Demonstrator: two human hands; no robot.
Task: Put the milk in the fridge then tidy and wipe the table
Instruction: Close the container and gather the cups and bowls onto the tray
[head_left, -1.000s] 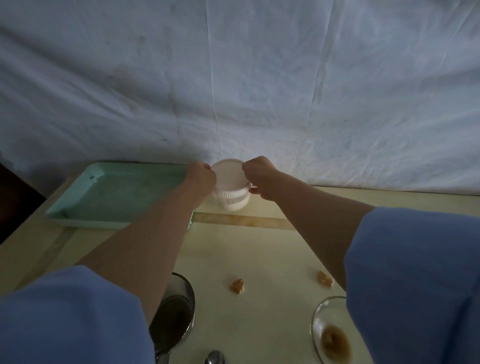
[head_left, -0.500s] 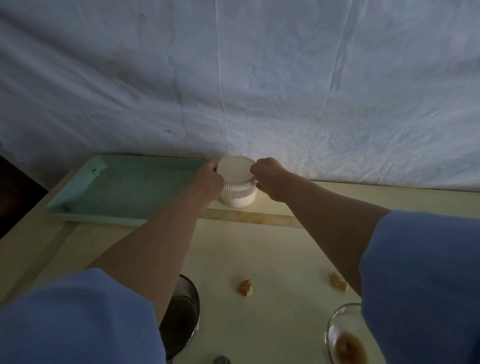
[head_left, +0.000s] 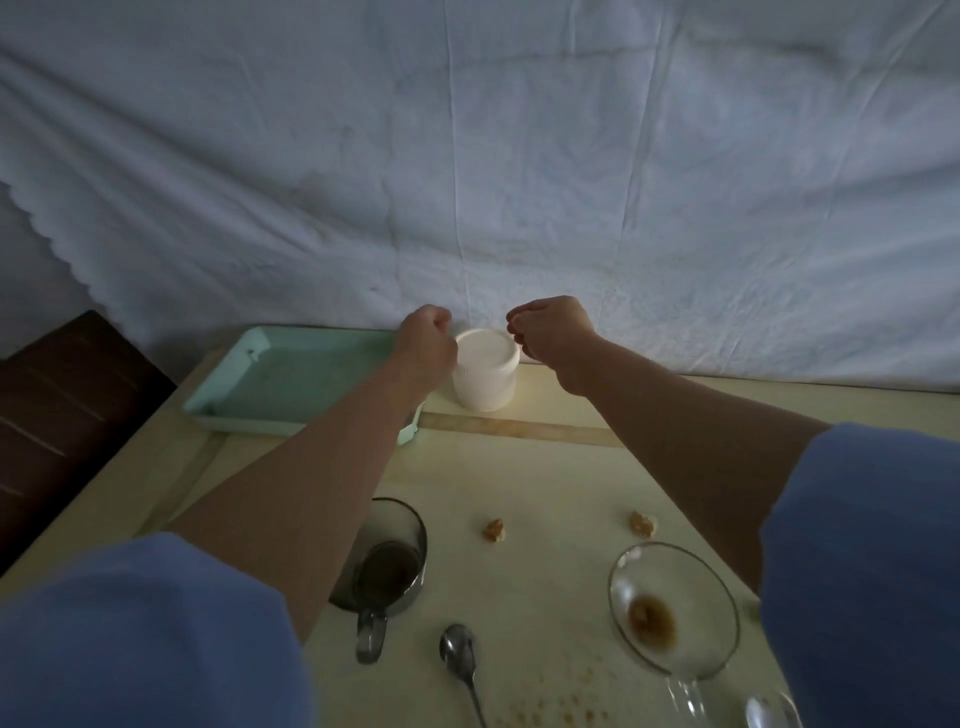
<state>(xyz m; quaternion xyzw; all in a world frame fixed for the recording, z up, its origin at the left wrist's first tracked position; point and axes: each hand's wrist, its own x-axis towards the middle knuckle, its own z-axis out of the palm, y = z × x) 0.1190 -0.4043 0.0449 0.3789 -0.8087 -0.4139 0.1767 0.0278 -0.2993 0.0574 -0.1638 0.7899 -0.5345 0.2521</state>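
White lidded jar: upright on table, just right of green tray. Left hand curled, touching jar's side; right hand loosely clenched, empty, apart from jar.

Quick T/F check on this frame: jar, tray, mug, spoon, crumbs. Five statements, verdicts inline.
1. The white jar stands upright with its lid on. True.
2. The jar sits inside the green tray. False: it stands on the table beside the tray.
3. The glass mug holds dark liquid. True.
4. The spoon lies in the glass bowl. False: it lies on the table.
5. Two crumbs lie on the table. True.
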